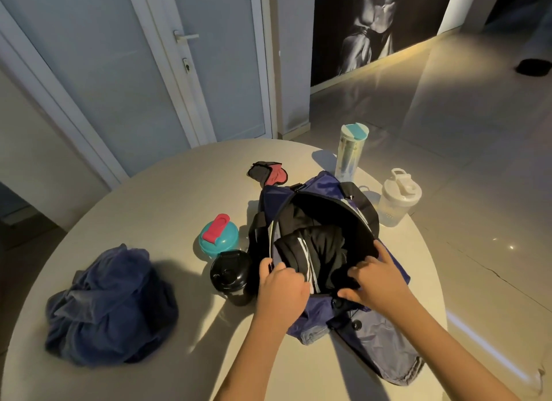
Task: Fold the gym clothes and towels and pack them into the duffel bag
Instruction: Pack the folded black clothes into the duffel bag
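Navy duffel bag, one: rim was clamped by left hand fingers; one black garment inside was gripped by curled right hand fingers. One crumpled blue cloth, four bottles were laid beside.

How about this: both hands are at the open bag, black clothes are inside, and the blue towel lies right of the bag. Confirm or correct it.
Wrong side: the head view shows the blue towel crumpled on the table left of the bag. The rest stands.

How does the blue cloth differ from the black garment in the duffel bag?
The blue cloth is crumpled in a heap; the black garment looks folded flat. The blue cloth lies on the table; the black garment sits inside the duffel bag. Both are soft fabric.
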### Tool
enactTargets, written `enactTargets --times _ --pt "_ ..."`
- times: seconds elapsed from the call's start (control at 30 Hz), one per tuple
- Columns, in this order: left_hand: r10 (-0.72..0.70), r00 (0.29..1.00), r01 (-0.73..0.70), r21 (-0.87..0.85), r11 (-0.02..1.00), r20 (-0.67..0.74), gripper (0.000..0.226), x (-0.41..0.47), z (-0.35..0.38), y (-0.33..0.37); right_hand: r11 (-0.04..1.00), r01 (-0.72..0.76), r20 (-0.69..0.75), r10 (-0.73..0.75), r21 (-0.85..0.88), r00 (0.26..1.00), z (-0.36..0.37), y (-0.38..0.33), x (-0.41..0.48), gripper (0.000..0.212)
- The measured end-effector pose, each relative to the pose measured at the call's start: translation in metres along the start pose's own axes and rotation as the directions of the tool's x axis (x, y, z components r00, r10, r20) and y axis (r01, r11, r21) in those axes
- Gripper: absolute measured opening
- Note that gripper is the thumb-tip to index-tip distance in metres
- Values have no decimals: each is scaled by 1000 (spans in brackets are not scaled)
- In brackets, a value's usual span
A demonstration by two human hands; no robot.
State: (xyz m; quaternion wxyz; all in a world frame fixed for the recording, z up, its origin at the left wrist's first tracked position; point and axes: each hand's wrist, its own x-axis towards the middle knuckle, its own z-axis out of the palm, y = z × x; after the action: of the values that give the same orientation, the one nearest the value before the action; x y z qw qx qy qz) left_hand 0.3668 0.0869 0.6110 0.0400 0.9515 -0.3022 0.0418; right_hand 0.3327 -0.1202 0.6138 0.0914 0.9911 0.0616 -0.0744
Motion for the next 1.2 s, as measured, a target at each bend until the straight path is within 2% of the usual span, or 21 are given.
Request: enactTargets --times 0.03,0.07,0.1,0.13,0.2,0.23,0.3,0.37,0.5,0.57,0.6,0.7,0.77,0.97,1.2 --pt "38 998 -38 16 999 -51 30 6 6 5 999 -5 -60 2 -54 998 4 1 -6 40" --pt "88 992 -86 21 996 -92 20 14 11 10 998 -19 -114 12 -60 993 10 3 -11 35" --pt "127 988 -127 -1 992 -92 9 22 14 15 999 -39 -151 36 -20 988 15 6 -15 36" --pt "164 984 -166 -25 986 -72 7 31 17 20 999 -42 -162 45 26 986 22 8 -20 38" --pt "198 975 -189 -88 978 100 34 47 27 28 998 -29 -262 45 64 964 21 10 -24 38" --pt "179 954 -159 -99 982 241 43 54 30 30 997 -18 -319 40 74 947 20 12 -24 38" --pt "120 872 -114 -42 993 474 55 64 35 31 996 1 -364 30 85 931 21 16 -28 37" --pt "92 804 -119 8 993 587 59 71 46 33 993 14 -372 30 117 928 26 19 -32 36" --pt "15 726 -159 146 976 687 59 79 64 48 980 58 -391 21 188 920 41 24 -37 32" --pt "-22 719 -168 203 965 695 61 77 69 54 970 84 -406 16 228 914 42 23 -40 31" --pt "-19 737 -156 197 968 675 61 75 71 57 966 88 -409 21 245 912 41 23 -41 32" --pt "10 878 -69 106 992 478 64 71 71 56 950 83 -423 54 300 904 40 24 -45 33" --pt "-8 916 -17 60 998 401 67 72 70 48 940 69 -422 84 334 903 41 24 -45 33" --pt "-69 834 14 106 994 547 73 85 87 45 907 36 -417 157 420 895 47 21 -43 32" --pt "-74 831 -30 176 984 551 69 81 93 46 885 -16 -384 218 466 897 51 16 -45 29"
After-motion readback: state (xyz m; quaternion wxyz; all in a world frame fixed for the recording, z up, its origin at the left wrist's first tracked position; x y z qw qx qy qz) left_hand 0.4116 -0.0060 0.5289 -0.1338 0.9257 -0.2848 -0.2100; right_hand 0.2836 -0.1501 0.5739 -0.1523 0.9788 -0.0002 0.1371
